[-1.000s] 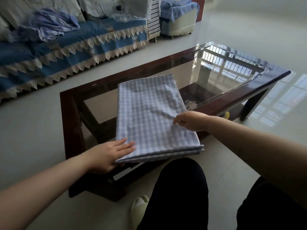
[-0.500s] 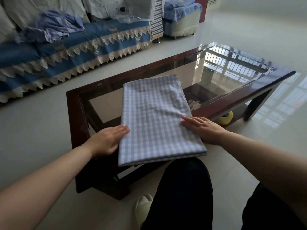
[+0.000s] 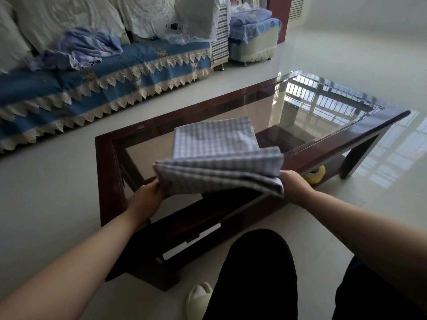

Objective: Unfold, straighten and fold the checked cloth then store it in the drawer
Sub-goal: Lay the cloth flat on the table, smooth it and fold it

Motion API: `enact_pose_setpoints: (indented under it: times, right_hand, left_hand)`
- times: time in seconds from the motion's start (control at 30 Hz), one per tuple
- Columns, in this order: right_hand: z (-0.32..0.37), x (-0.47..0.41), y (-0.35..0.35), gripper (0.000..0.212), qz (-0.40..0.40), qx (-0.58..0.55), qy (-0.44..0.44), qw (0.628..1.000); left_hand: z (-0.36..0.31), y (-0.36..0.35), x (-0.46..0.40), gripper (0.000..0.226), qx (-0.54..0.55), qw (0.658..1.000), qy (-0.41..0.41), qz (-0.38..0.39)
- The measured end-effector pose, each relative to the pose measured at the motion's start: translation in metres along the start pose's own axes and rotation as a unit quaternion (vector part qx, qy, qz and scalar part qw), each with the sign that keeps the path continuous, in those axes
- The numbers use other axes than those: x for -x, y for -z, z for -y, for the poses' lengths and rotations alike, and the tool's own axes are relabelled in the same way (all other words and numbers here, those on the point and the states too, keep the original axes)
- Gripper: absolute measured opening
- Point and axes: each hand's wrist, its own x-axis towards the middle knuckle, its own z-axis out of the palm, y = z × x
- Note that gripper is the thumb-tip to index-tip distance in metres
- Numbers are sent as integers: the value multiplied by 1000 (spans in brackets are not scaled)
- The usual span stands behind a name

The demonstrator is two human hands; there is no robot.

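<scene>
While both arms reach forward, each hand [image 3: 147, 195] grips the checked cloth [image 3: 217, 158].

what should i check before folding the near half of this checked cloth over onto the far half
1. Left hand grips the near left corner of the checked cloth: ok.
2. Right hand grips the near right corner: ok.
3. Near edge lifted off the glass-topped coffee table: ok.
4. Far half lying flat on the glass: not ok, a small raised crease shows near its right edge.
5. Lifted layers aligned: not ok, one layer droops below the rest by the right hand.
6. Drawer ready to take the cloth: cannot tell, something dark stands out under the table's near edge, but whether it is an open drawer is unclear.
</scene>
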Motion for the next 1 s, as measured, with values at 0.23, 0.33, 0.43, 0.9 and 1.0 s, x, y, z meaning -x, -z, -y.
enact_pose_setpoints:
  times: [0.23,0.33,0.43,0.9,1.0]
  right_hand:
    - [21,-22,-6,45,-49,-281,-215,934]
    - [20,-25,-11,52,-72,-266,-247,929]
    - [15,-23,-13,49,-81,-258,-267,925]
    - [19,-43,-14,54,43,-22,-337,940]
    - [26,-39,-12,54,23,38,-351,935]
  left_hand:
    - [-33,-19,-30,45,0,991,119,-54]
    - [-38,-22,-36,51,-52,988,143,-15]
    - [-37,-23,-38,48,-80,983,157,51]
    - [-41,-15,-29,46,-195,977,86,-15]
    - [-51,-31,-31,54,-202,971,-109,69]
